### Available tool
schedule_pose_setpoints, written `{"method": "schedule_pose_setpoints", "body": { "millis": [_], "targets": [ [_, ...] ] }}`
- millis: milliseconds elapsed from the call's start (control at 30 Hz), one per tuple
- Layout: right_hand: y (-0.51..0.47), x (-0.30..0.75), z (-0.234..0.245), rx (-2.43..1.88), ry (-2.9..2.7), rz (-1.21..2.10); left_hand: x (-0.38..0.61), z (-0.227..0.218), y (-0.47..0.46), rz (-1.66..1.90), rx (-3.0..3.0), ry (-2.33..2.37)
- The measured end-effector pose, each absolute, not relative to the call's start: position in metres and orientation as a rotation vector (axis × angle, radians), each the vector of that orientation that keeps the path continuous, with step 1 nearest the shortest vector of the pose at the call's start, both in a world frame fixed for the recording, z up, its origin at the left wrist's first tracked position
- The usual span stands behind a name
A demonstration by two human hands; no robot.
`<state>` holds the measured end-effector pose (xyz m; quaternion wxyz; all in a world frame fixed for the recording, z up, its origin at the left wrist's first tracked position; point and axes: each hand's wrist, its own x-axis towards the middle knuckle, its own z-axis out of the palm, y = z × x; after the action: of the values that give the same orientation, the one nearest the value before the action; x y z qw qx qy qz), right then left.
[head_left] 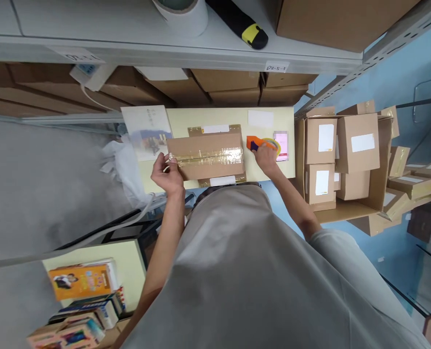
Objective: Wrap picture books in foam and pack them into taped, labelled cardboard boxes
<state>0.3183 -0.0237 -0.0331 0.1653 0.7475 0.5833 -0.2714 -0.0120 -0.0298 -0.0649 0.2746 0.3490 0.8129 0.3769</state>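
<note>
A long brown cardboard box (208, 167) lies on the pale yellow table (233, 116), with shiny clear tape running along its middle. Fingers and thumb of my left hand (169, 175) are closed at the box's left end, where the tape reaches the edge; the exact grip is partly hidden. My right hand (265, 157), to the right of the box and apart from it, is wrapped round an orange tape dispenser (254, 142) with a roll of yellowish tape. Beneath the box, taped cardboard with white labels sticks out at front and back.
Beside the dispenser lies a phone (281, 145) with a pink screen. A picture booklet (148, 133) is at the table's left. An open carton (377, 169) of labelled boxes stands right. Ahead runs a metal shelf (219, 51); books (81, 281) lie lower left.
</note>
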Motion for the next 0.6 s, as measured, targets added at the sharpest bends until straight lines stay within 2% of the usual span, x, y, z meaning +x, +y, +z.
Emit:
{"method": "schedule_pose_setpoints", "body": {
  "millis": [200,333,433,600],
  "targets": [
    [-0.046,0.297,-0.09,2.361,1.59,-0.802,-0.005,-0.057,-0.031,1.001,0.92,2.197],
    [-0.05,0.286,-0.107,2.398,1.558,-0.775,-0.005,-0.056,-0.033,1.03,0.94,2.168],
    [-0.052,0.293,-0.091,2.428,1.58,-0.809,-0.009,-0.055,-0.038,1.018,0.979,2.183],
    [-0.065,0.296,-0.029,2.648,1.756,-0.986,-0.012,-0.051,-0.046,1.018,1.013,2.146]
  ]
}}
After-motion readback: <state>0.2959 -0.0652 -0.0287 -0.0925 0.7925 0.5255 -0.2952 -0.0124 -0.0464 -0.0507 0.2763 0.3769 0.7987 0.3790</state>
